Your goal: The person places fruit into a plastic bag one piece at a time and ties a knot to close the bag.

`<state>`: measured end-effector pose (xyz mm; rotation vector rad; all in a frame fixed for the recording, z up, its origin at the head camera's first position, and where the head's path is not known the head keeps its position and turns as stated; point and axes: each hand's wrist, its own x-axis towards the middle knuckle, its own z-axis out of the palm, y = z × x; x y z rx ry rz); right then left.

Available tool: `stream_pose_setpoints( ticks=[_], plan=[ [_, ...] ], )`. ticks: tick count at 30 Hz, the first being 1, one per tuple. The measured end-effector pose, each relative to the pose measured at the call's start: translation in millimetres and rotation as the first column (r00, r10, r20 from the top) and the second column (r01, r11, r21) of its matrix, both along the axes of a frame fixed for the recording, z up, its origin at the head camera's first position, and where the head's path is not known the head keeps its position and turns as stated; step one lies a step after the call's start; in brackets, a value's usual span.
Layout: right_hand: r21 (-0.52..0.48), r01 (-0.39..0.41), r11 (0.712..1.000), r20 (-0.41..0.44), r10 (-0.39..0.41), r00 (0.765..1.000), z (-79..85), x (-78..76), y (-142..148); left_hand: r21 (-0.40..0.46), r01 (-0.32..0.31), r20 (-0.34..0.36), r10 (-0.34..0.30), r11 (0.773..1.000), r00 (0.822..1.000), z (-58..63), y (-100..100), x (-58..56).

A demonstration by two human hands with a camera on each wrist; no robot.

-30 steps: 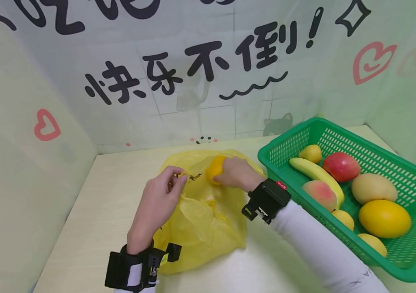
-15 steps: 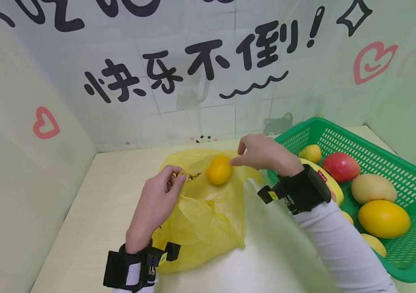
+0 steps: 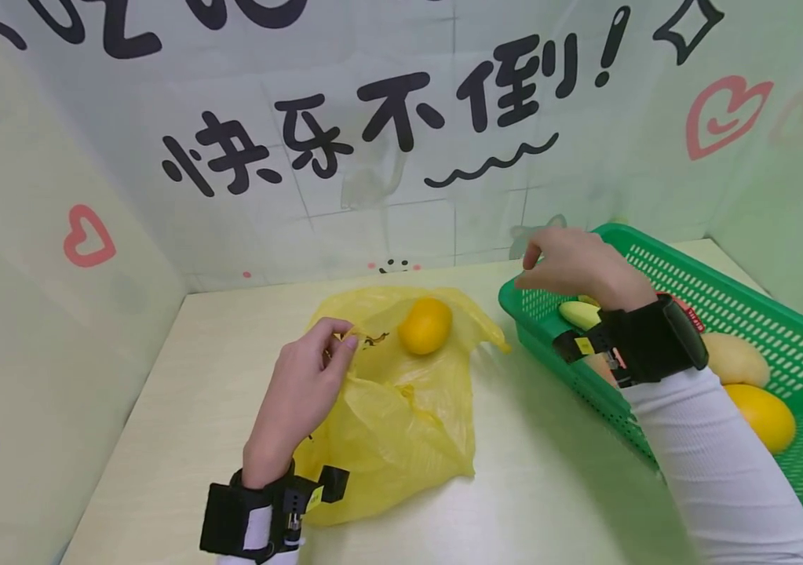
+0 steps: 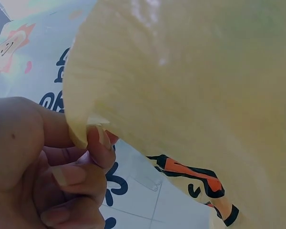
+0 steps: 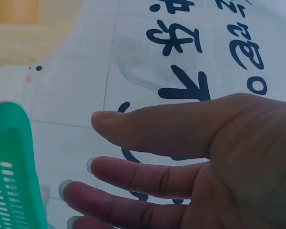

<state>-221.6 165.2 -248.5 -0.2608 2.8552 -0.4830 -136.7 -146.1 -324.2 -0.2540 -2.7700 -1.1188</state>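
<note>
My left hand (image 3: 309,384) pinches the edge of a yellow plastic bag (image 3: 401,447) between thumb and fingers. In the left wrist view the thin bag film (image 4: 181,86) hangs from those fingertips. An orange (image 3: 425,326) lies at the bag's mouth, on the yellow film. Over the near-left corner of the green basket (image 3: 542,329) hovers my right hand (image 3: 585,263). Its fingers are extended and hold nothing in the right wrist view, with the basket wall (image 5: 12,157) to one side.
Inside the basket are a yellow mango-like fruit (image 3: 761,416), a tan melon-like fruit (image 3: 736,359) and a banana (image 3: 580,314), partly hidden by my right arm. A printed sheet (image 3: 401,196) stands behind the pale table (image 3: 217,377).
My right hand has let go of the orange and moved right, from the bag to above the basket. The orange stays on the bag. My left hand keeps its place.
</note>
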Motion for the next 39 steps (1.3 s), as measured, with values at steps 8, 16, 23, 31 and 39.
stream_pose_setpoints(
  ticks=[8,16,23,31,39],
  plan=[
    [0.100,-0.009,0.995,0.068,0.003,0.998,-7.4,-4.0,24,0.003,0.009,0.008,-0.009,1.000,1.000,-0.9,1,-0.6],
    [0.086,-0.027,0.996,0.215,0.008,0.977,-17.0,-12.0,47,0.009,0.010,0.008,-0.010,1.000,1.000,0.2,1,-0.3],
    [0.082,-0.060,0.995,0.373,0.025,0.928,-26.9,-15.3,65,0.003,0.011,0.011,-0.011,1.000,1.000,1.6,1,0.2],
    [0.128,-0.044,0.991,0.455,-0.019,0.890,-36.4,-9.3,77,-0.003,0.014,0.009,-0.014,1.000,1.000,3.4,0,-0.9],
    [0.109,-0.062,0.992,0.535,-0.006,0.845,-49.2,-8.1,79,0.002,0.017,0.013,-0.017,1.000,1.000,2.9,0,-0.1]
  ],
)
